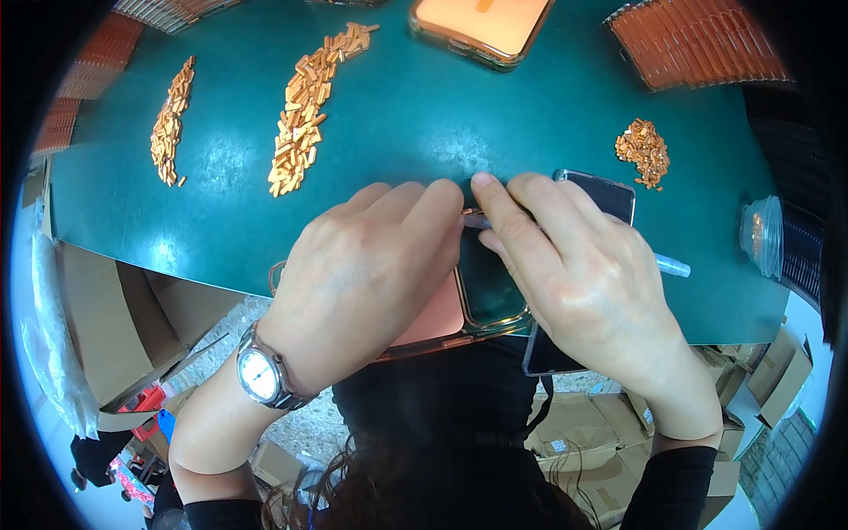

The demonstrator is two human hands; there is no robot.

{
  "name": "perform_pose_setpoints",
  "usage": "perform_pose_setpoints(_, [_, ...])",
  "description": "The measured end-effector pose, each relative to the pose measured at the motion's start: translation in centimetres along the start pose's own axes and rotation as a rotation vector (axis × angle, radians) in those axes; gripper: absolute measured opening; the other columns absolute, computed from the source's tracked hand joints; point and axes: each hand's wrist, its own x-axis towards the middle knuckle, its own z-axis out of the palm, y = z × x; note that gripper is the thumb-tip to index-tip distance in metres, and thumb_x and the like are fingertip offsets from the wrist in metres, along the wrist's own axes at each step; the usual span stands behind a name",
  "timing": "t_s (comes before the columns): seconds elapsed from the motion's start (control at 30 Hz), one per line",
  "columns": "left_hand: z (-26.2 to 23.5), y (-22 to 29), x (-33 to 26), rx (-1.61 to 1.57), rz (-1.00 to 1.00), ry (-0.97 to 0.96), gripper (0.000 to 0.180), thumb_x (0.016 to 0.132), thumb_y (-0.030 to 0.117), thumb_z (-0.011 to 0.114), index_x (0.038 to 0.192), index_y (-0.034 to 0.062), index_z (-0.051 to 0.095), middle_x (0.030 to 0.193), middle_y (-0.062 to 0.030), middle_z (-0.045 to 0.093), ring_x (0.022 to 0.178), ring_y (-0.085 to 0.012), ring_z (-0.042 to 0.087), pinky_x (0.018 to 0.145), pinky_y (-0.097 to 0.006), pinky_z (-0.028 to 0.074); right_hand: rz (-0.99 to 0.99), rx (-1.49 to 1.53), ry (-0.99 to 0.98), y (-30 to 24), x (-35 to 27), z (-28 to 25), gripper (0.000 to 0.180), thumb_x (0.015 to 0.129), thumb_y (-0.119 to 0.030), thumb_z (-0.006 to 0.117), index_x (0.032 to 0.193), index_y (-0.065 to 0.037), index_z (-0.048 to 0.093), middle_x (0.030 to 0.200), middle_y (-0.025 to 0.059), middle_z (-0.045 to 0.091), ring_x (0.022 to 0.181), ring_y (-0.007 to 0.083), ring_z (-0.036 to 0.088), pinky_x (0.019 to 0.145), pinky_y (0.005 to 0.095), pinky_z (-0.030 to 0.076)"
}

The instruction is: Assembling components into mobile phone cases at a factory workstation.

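My left hand, with a watch on its wrist, is closed in a pinch above a clear case with gold edges. Its fingertips meet a small piece at the case's upper rim; they hide what it is. A pink panel lies in the case's left part, while green table shows through the right part. My right hand is closed around a slim pen-like tool, whose light-blue end sticks out on the right. The tool's pale tip reaches the rim beside my left fingertips. Beneath my right hand lies a dark phone-like slab.
Small gold pieces lie in piles at left, centre left and right. An orange-topped case sits at the far side. Stacked clear cases stand far right, near a clear plastic cup. Cardboard boxes fill the floor.
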Motion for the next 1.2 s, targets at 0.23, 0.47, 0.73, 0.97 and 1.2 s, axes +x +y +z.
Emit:
perform_pose_setpoints(0.23, [-0.1, 0.1, 0.1, -0.007, 0.009, -0.008, 0.010, 0.098, 0.009, 0.069, 0.101, 0.0045, 0.061, 0.086, -0.0146, 0.064, 0.080, -0.0364, 0.064, 0.069, -0.046, 0.052, -0.025, -0.018, 0.018, 0.0, -0.3, 0.0, 0.047, 0.084, -0.007, 0.082, 0.128, 0.005, 0.071, 0.106, 0.0121, 0.066, 0.086, 0.0246, 0.067, 0.066, 0.0327, 0.059])
perform_pose_setpoints(0.47, [-0.1, 0.1, 0.1, -0.015, 0.005, 0.003, 0.010, 0.098, 0.009, 0.069, 0.101, 0.0046, 0.061, 0.086, -0.0144, 0.064, 0.080, -0.0363, 0.064, 0.069, -0.047, 0.052, -0.011, -0.070, -0.022, -0.1, -0.3, -0.6, 0.046, 0.084, -0.007, 0.081, 0.127, 0.006, 0.071, 0.104, 0.0117, 0.067, 0.083, 0.0229, 0.066, 0.063, 0.0314, 0.058])
perform_pose_setpoints(0.73, [0.2, -0.3, 0.2, -0.023, 0.016, 0.019, 0.011, 0.098, 0.006, 0.068, 0.103, 0.0033, 0.058, 0.086, -0.0162, 0.062, 0.080, -0.0383, 0.064, 0.068, -0.048, 0.052, -0.060, -0.068, 0.081, 0.2, 0.4, 1.0, 0.044, 0.082, -0.007, 0.081, 0.124, 0.006, 0.071, 0.102, 0.0108, 0.067, 0.081, 0.0225, 0.066, 0.063, 0.0318, 0.058])
perform_pose_setpoints(0.97, [0.2, -0.2, 0.2, -0.010, 0.028, 0.004, 0.011, 0.099, 0.006, 0.067, 0.103, 0.0031, 0.058, 0.087, -0.0163, 0.062, 0.080, -0.0385, 0.064, 0.067, -0.048, 0.052, -0.133, -0.105, 0.082, 1.1, 0.4, 0.1, 0.045, 0.080, -0.007, 0.081, 0.124, 0.004, 0.073, 0.107, 0.0089, 0.069, 0.081, 0.0213, 0.064, 0.062, 0.0321, 0.056])
perform_pose_setpoints(1.2, [0.1, -0.5, -0.1, 0.006, 0.022, -0.003, 0.012, 0.100, 0.008, 0.067, 0.102, 0.0026, 0.057, 0.086, -0.0161, 0.061, 0.079, -0.0385, 0.064, 0.066, -0.047, 0.052, -0.192, -0.187, 0.058, 0.9, 0.9, 0.0, 0.043, 0.080, -0.009, 0.081, 0.121, 0.003, 0.074, 0.105, 0.0080, 0.070, 0.082, 0.0208, 0.063, 0.061, 0.0313, 0.055])
